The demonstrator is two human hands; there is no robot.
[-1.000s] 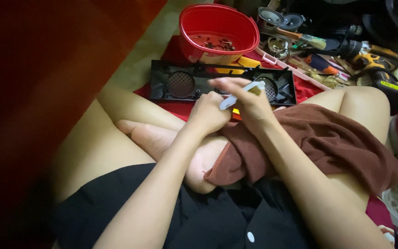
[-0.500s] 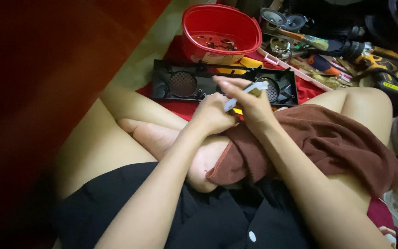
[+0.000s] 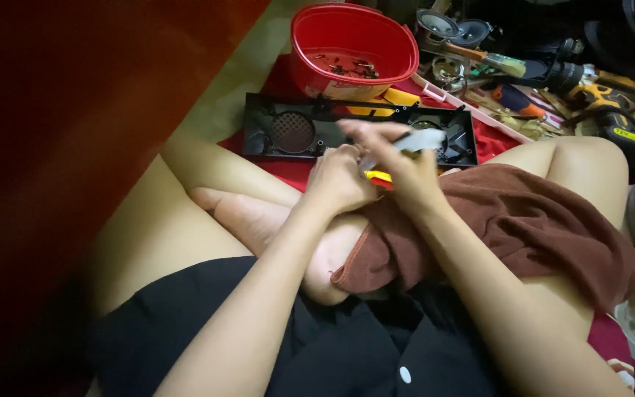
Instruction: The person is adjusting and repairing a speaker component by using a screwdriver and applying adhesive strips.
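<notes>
Biggest thing in view: the person sits cross-legged on the floor, black shirt low in frame, a brown towel (image 3: 523,228) draped over the right thigh. On the red cloth (image 3: 288,170) just beyond the knees lies a long black plastic panel (image 3: 310,136) with a round grille at its left end and a fan-like opening at its right. Behind the panel, touching its far edge, sits a red bowl (image 3: 354,44) with a scatter of small screws in the bottom. To the right of the bowl there's a jumble of tools, with small round speaker cones (image 3: 450,28) at the back. Now the hands: they're together, raised over the lap in front of the panel. The left hand (image 3: 339,180) is curled closed; what it grips I cannot tell. The right hand (image 3: 398,165) is closed on a pale, blurred tool (image 3: 417,141), angled up to the right. Between the two hands peeks a small yellow and red piece (image 3: 378,177), held against both.
</notes>
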